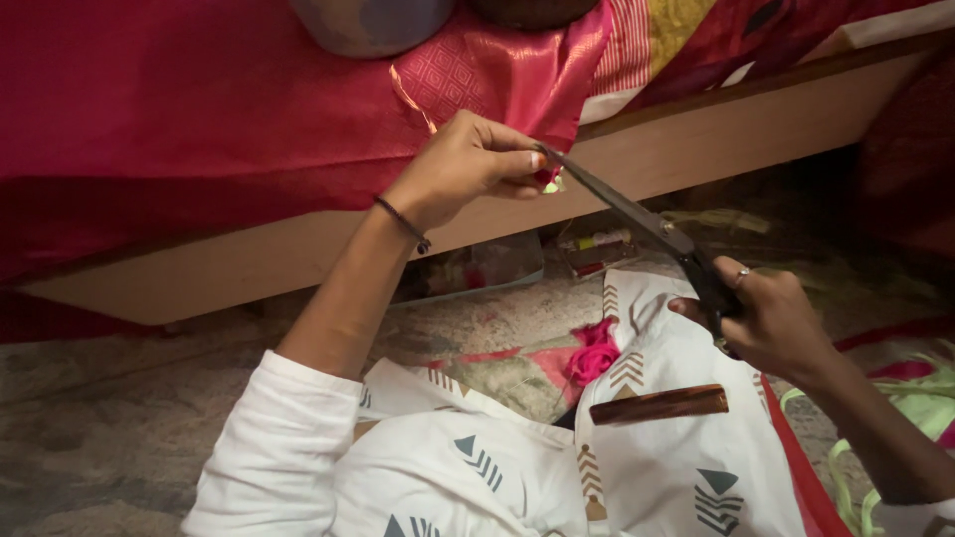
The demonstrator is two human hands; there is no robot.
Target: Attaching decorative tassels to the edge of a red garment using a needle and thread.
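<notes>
Magenta gold-patterned fabric [497, 75], dark scissors [647, 224], white triangle-print garment [676, 467]

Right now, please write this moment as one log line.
left hand: pinches shiny pink fabric edge | right hand: holds dark metal scissors, blades at fabric | brown wooden stick: on lap

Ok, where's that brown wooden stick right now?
The brown wooden stick lies across the person's lap on the white patterned cloth, right of centre, just below the right hand holding the scissors.

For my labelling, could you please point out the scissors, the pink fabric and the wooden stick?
scissors [637, 214]: head view, on the blades.
pink fabric [199, 109]: head view, on its flat spread.
wooden stick [659, 404]: head view, on its middle.
</notes>
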